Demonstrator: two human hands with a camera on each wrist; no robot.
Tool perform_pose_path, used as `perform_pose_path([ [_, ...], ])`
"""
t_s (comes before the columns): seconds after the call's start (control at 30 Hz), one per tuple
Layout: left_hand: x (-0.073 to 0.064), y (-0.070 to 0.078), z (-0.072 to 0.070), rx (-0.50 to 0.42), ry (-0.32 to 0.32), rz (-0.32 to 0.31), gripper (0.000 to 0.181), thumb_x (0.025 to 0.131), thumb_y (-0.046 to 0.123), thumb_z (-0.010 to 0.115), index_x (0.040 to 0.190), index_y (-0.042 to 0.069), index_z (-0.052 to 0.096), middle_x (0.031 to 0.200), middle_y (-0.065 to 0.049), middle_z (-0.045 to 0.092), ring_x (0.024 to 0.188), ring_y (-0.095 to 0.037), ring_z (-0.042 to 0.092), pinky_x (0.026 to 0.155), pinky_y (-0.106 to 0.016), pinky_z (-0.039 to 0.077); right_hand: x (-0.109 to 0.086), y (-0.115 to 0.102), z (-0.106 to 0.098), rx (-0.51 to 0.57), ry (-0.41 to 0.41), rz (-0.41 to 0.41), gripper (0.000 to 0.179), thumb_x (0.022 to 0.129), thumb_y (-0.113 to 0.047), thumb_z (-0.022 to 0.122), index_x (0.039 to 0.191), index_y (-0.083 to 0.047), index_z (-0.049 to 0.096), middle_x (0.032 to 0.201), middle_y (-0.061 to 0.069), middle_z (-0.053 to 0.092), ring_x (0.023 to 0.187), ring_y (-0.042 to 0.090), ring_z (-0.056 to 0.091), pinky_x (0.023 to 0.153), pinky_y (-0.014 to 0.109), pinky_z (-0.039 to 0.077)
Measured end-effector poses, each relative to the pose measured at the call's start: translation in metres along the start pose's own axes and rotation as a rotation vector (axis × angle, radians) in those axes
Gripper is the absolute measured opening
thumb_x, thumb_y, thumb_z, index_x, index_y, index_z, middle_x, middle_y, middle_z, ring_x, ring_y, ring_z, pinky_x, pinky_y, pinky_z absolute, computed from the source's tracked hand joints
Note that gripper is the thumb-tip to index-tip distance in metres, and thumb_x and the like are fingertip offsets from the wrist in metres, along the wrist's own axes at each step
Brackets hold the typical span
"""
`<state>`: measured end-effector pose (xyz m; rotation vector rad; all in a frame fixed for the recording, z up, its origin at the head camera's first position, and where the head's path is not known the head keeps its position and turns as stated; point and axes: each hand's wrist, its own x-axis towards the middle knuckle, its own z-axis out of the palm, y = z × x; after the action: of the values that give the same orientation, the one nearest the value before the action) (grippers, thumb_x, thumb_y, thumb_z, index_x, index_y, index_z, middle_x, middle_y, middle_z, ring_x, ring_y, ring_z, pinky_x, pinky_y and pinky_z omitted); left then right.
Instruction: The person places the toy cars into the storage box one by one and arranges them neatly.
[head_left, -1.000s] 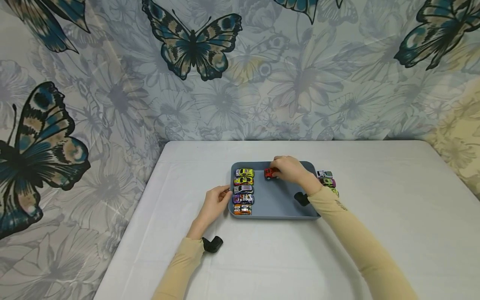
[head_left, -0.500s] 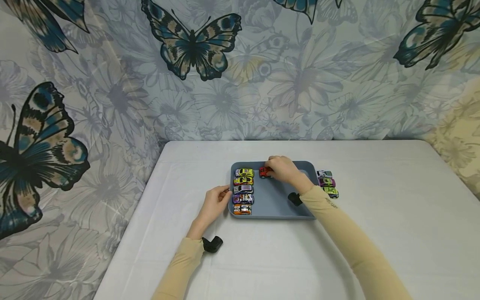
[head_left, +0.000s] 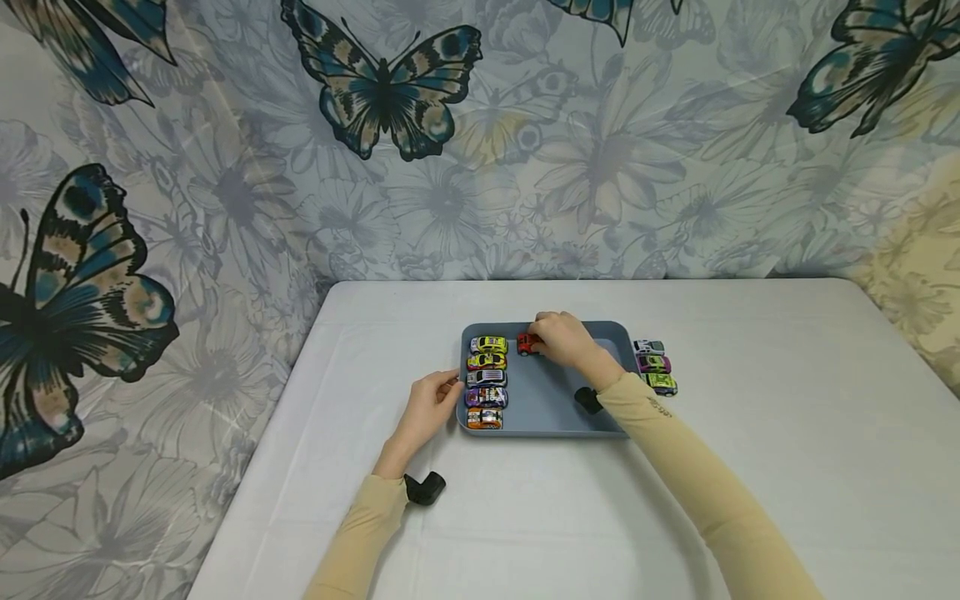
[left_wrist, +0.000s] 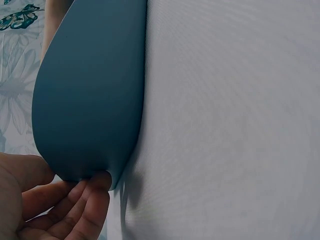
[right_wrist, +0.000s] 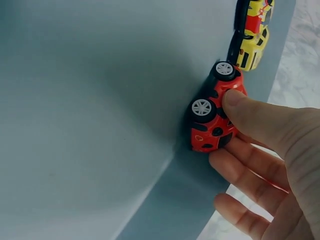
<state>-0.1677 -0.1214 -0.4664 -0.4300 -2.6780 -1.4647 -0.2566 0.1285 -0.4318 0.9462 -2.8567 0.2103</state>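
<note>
My right hand (head_left: 564, 340) pinches a red toy car (right_wrist: 217, 112) with dark spots and white-spoked wheels between thumb and fingers. It holds the car inside the grey-blue tray (head_left: 555, 417), near the back wall. In the right wrist view a yellow toy car (right_wrist: 252, 50) is just beyond the red car's far end. At the tray's left end my left hand (head_left: 429, 407) grips the rim, thumb on the upper edge and fingertips against the outer wall (left_wrist: 90, 100). A column of several toy cars (head_left: 487, 378) lines the tray's left side, the orange one (head_left: 484, 418) nearest the front.
Right of the tray, on the white-covered table (head_left: 525, 517), stand three more toy cars: a pale one (head_left: 648, 347), a purple and green one (head_left: 655, 364) and a lime one (head_left: 662, 384). A butterfly-patterned cloth (head_left: 450, 208) hangs behind the table.
My right hand has moved left with the red car, closer to the column's back car. The lime car beside the tray shows more fully. My left hand stays put.
</note>
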Motion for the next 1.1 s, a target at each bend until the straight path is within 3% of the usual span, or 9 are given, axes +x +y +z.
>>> perform_pose_path([
  [0.27, 0.000, 0.000, 0.000, 0.005, 0.003, 0.002, 0.031, 0.092, 0.008, 0.057, 0.117, -0.011, 0.058, 0.091, -0.014, 0.065, 0.079, -0.017, 0.061, 0.067, -0.022, 0.053, -0.002, -0.001, 0.000, -0.007, 0.022, -0.001, 0.013, 0.075, -0.016, 0.077, 0.077, -0.008, 0.068, 0.071, 0.003, 0.054, 0.066, 0.020, 0.053, 0.059, 0.038, 0.042],
  [0.47, 0.001, 0.001, 0.001, -0.006, 0.007, -0.001, 0.030, 0.092, 0.007, 0.057, 0.116, -0.011, 0.058, 0.089, -0.013, 0.065, 0.078, -0.017, 0.061, 0.066, -0.022, 0.053, -0.010, 0.001, -0.008, -0.008, 0.028, 0.003, 0.019, 0.076, -0.015, 0.076, 0.091, -0.005, 0.071, 0.082, 0.007, 0.061, 0.078, 0.024, 0.059, 0.068, 0.041, 0.047],
  [0.6, 0.001, 0.000, 0.000, -0.009, 0.003, 0.001, 0.031, 0.092, 0.006, 0.057, 0.116, -0.012, 0.058, 0.090, -0.014, 0.065, 0.078, -0.018, 0.061, 0.066, -0.022, 0.053, -0.020, 0.004, -0.017, 0.003, 0.033, 0.019, 0.025, 0.077, -0.013, 0.076, 0.099, -0.003, 0.071, 0.091, 0.010, 0.064, 0.084, 0.026, 0.061, 0.074, 0.044, 0.049],
  [1.1, 0.000, 0.001, 0.000, 0.001, 0.003, 0.013, 0.030, 0.092, 0.006, 0.057, 0.116, -0.011, 0.059, 0.090, -0.014, 0.065, 0.078, -0.018, 0.061, 0.066, -0.023, 0.053, -0.071, 0.031, -0.057, -0.040, 0.095, 0.000, 0.027, 0.074, -0.008, 0.077, 0.099, 0.001, 0.069, 0.092, 0.013, 0.064, 0.082, 0.028, 0.062, 0.071, 0.045, 0.049],
])
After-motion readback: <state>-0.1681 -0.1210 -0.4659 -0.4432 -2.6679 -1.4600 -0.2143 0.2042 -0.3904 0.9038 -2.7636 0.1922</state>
